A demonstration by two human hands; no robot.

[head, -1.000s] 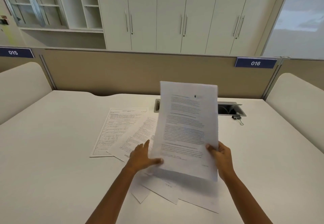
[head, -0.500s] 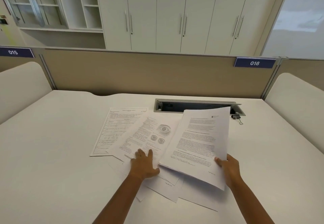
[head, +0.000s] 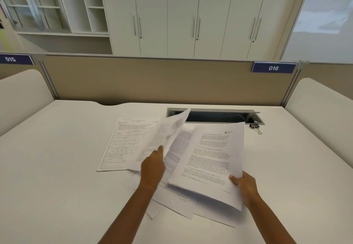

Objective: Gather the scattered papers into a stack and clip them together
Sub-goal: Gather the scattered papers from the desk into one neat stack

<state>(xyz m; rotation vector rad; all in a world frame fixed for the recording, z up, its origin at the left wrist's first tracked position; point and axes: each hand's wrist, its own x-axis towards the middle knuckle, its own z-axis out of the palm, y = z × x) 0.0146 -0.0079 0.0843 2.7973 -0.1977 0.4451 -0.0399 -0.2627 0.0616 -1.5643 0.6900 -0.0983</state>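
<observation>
My right hand (head: 243, 184) grips a thin bundle of printed sheets (head: 210, 159) by its lower right corner, holding it tilted just above the desk. My left hand (head: 152, 165) pinches another printed sheet (head: 168, 134) and lifts it, so that its far end curls up and blurs. A form-like page (head: 124, 140) lies flat to the left. More sheets (head: 177, 203) lie fanned on the desk under my hands. A black binder clip (head: 256, 127) lies at the back right, beside the cable slot.
The white desk (head: 57, 167) is bounded by a beige partition (head: 152, 79) at the back and white side panels (head: 321, 106). An open cable slot (head: 215, 116) is sunk into the desk behind the papers.
My left hand went from resting flat on the eye-diagram sheet to lifting it off the desk. The bundle in my right hand has come down from upright and shifted right.
</observation>
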